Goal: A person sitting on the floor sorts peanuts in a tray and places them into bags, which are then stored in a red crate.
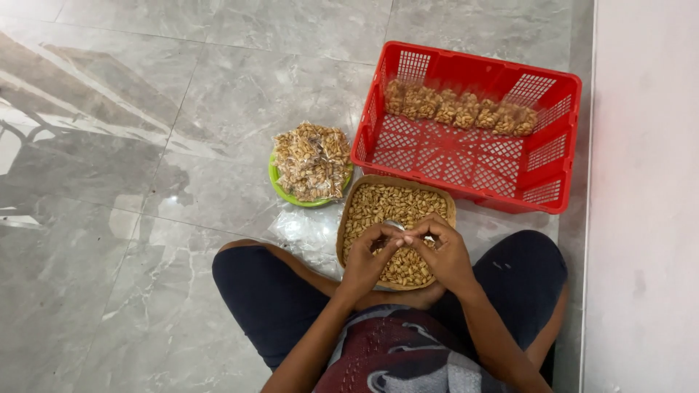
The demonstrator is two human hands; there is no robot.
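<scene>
Hands pinching a tiny bag over the peanut tray

Left hand (368,256) and right hand (445,251) meet at lower centre, fingers closed on a small clear packet (397,227). Right under them sits the brown tray of peanuts (349,211). Filled packets are heaped on a green plate (280,191), with more in the red basket (557,156) at upper right.
</scene>
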